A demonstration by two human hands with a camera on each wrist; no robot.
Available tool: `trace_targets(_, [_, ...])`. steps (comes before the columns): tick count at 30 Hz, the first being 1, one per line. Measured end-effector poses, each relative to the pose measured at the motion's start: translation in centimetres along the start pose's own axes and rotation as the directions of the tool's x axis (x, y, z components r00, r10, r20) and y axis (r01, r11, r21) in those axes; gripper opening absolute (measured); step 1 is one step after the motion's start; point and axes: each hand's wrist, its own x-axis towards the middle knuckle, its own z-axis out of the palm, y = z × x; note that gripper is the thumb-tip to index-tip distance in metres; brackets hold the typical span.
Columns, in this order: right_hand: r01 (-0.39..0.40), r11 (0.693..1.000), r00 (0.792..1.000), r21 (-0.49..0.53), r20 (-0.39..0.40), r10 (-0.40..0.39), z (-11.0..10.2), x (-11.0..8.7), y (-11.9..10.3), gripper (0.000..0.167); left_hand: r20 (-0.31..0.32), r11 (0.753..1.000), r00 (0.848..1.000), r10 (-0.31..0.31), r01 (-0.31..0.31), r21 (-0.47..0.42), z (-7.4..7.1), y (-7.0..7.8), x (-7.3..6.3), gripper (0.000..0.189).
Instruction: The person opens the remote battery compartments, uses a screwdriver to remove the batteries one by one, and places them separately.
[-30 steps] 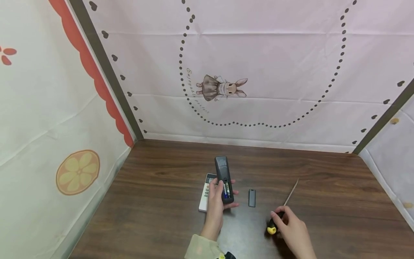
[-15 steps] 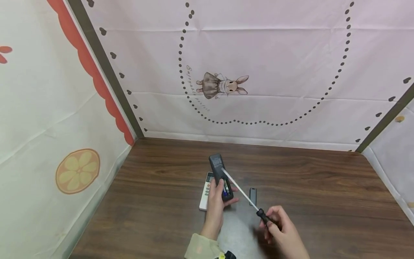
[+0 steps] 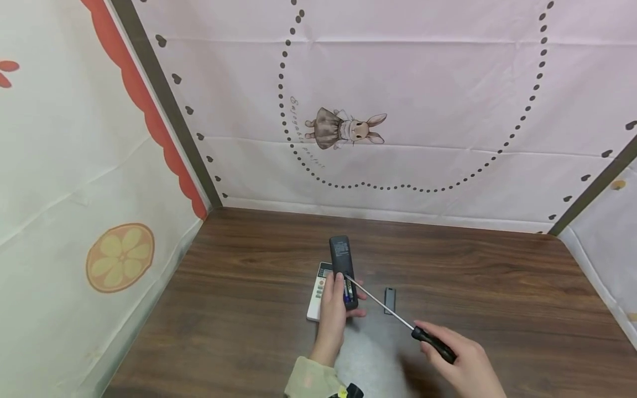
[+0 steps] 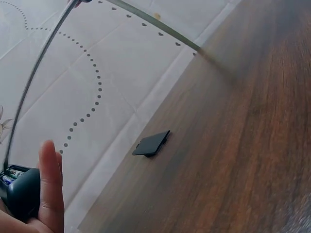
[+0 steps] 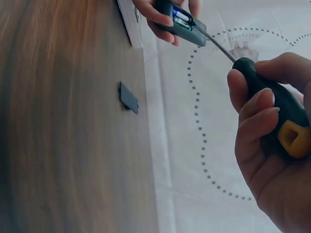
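Observation:
My left hand (image 3: 332, 309) holds a black remote control (image 3: 341, 255) back side up, its battery compartment uncovered. Batteries (image 3: 350, 288) show inside, also in the right wrist view. In my right hand (image 3: 465, 354) is a screwdriver (image 3: 434, 344), gripped by its black handle, which has a yellow part (image 5: 294, 139) in the right wrist view. The screwdriver's tip meets the remote at the upper end of the compartment. To the right of the remote, the dark battery cover (image 3: 390, 301) lies on the table, beneath the screwdriver's shaft in the head view.
A white remote control (image 3: 316, 296) lies on the table beside my left hand, partly hidden by it and the black remote. The brown wooden table (image 3: 239, 309) ends at a printed cloth wall (image 3: 423, 110) behind, with more cloth at both sides.
My right hand has raised the screwdriver from the table at the right and swung its tip left to the black remote's compartment. The black remote tilted briefly, then turned back more upright.

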Motion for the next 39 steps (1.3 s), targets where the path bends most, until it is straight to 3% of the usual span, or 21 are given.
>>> trace_targets(6, [0.153, 0.986, 0.987, -0.066, -0.032, -0.155, -0.8, 0.1, 0.2, 0.038, 0.0, 0.999, 1.0, -0.002, 0.002, 0.048, 0.1, 0.0, 0.1, 0.04])
trace_targets(11, [0.336, 0.934, 0.933, -0.122, -0.091, -0.348, -1.3, 0.4, 0.5, 0.048, -0.004, 0.998, 1.0, -0.016, 0.016, 0.06, 0.2, 0.1, 0.2, 0.034])
trace_targets(19, [0.43, 0.896, 0.889, -0.114, -0.119, -0.442, -1.7, 0.7, 1.0, 0.052, -0.003, 0.996, 0.998, -0.063, 0.063, 0.057, 0.1, 0.3, 0.2, 0.027])
trace_targets(22, [0.414, 0.902, 0.898, -0.121, -0.107, -0.426, -1.9, 0.8, 0.9, 0.05, 0.0, 0.995, 0.997, -0.077, 0.077, 0.062, 0.0, 0.4, 0.1, 0.029])
trace_targets(28, [0.27, 0.955, 0.96, -0.122, -0.038, -0.277, -2.4, 0.8, 0.3, 0.039, -0.001, 0.992, 0.998, -0.066, 0.066, 0.105, 0.1, 0.2, 0.0, 0.03])
trace_targets(30, [0.231, 0.965, 0.972, -0.123, -0.022, -0.236, -2.6, 0.8, 0.1, 0.036, -0.002, 0.991, 0.998, -0.066, 0.066, 0.119, 0.2, 0.1, 0.1, 0.03])
trace_targets(39, [0.228, 0.961, 0.972, -0.157, -0.02, -0.234, -3.1, 0.9, -0.1, 0.035, -0.012, 0.989, 0.996, -0.088, 0.089, 0.118, 0.0, 0.3, 0.1, 0.032])
